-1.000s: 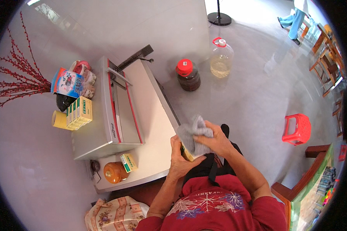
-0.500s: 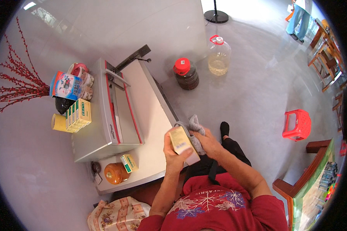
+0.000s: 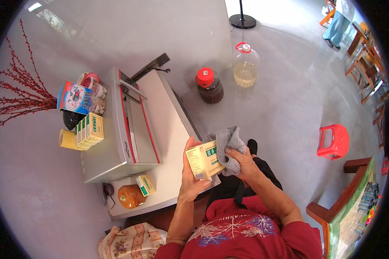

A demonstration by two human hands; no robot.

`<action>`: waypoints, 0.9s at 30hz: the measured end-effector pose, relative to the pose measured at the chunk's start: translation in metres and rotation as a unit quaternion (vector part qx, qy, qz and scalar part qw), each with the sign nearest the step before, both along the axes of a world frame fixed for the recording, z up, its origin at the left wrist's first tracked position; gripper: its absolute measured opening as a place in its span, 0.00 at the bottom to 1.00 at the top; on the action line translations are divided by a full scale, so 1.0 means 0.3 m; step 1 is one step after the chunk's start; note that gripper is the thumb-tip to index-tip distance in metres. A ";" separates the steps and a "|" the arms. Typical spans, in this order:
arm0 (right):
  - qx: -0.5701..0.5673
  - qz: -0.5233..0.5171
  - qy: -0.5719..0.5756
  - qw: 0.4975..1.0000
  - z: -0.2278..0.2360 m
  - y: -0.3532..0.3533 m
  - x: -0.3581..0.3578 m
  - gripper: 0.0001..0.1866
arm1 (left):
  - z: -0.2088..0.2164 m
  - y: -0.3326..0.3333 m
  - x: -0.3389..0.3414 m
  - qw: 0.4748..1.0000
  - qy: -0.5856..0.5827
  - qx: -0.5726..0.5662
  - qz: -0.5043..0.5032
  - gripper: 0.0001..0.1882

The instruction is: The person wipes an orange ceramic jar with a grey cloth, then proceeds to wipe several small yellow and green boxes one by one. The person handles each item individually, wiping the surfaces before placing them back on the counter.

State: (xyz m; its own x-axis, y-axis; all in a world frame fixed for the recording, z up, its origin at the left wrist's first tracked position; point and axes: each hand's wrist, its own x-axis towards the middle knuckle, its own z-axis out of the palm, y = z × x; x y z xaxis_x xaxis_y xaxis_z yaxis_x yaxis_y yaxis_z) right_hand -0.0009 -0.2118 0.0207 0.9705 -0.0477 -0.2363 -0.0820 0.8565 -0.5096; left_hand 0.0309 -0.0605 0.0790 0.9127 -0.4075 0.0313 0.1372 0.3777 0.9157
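Note:
A pale yellow carton [image 3: 202, 160] with green print is held up over the cabinet's front corner. My left hand [image 3: 189, 179] grips it from the left and below, thumb and fingers on opposite sides. In my right hand [image 3: 243, 163] is a grey cloth [image 3: 230, 144], bunched and pressed over the carton's right end. The thumb lies on top of the cloth; the other fingers are mostly hidden behind it.
A silver sterilizer-like cabinet [image 3: 103, 162] stands on a white-topped cupboard [image 3: 164, 116], with yellow cartons [image 3: 90, 131] on it. An orange-brown jar [image 3: 131, 196] and a small carton [image 3: 145, 184] sit nearby. Two red-capped jugs [image 3: 210, 88] and a red stool [image 3: 333, 141] stand on the floor.
The carton has turned, so its green-printed broad face now shows. The grey cloth has moved from beside the carton to over its right end, and the left hand's grip has shifted.

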 end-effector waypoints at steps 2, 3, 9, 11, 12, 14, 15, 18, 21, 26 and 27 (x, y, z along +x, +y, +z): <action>-0.099 -0.005 -0.020 0.995 0.021 -0.020 -0.005 0.20 | 0.030 0.017 -0.007 0.988 0.133 -0.066 -0.032 0.52; -0.152 -0.007 -0.030 0.988 0.026 -0.026 -0.009 0.20 | 0.032 0.037 -0.006 0.984 0.164 -0.048 -0.046 0.41; -0.341 -0.017 -0.038 0.939 -0.002 -0.026 -0.024 0.17 | -0.061 0.001 -0.056 0.983 0.167 0.039 0.061 0.22; -0.335 -0.024 -0.015 0.942 0.009 -0.023 -0.022 0.15 | -0.101 -0.016 -0.067 0.988 0.130 0.002 0.086 0.22; -0.331 -0.028 0.001 0.943 0.021 -0.020 -0.021 0.14 | -0.107 -0.016 -0.069 0.989 0.118 0.011 0.091 0.22; -0.296 -0.056 0.021 0.953 0.009 -0.029 -0.019 0.13 | -0.112 -0.027 -0.069 0.991 0.094 0.023 0.096 0.24; -0.264 -0.077 0.023 0.961 -0.026 -0.033 -0.013 0.12 | -0.109 -0.031 -0.067 0.992 0.053 0.062 0.096 0.25; -0.246 -0.116 0.045 0.961 0.029 -0.061 -0.011 0.15 | -0.100 -0.029 -0.063 0.977 -0.065 0.177 0.097 0.29; -0.556 -0.108 -0.162 0.808 0.103 -0.079 -0.021 0.23 | -0.150 -0.013 -0.065 0.979 -0.064 0.180 0.076 0.28; -0.768 0.015 -0.291 0.570 0.226 -0.004 -0.048 0.33 | -0.281 0.042 -0.076 0.991 0.131 0.005 -0.011 0.21; -0.760 0.025 -0.286 0.583 0.225 -0.019 -0.035 0.32 | -0.276 0.041 -0.067 0.993 0.108 0.033 -0.029 0.20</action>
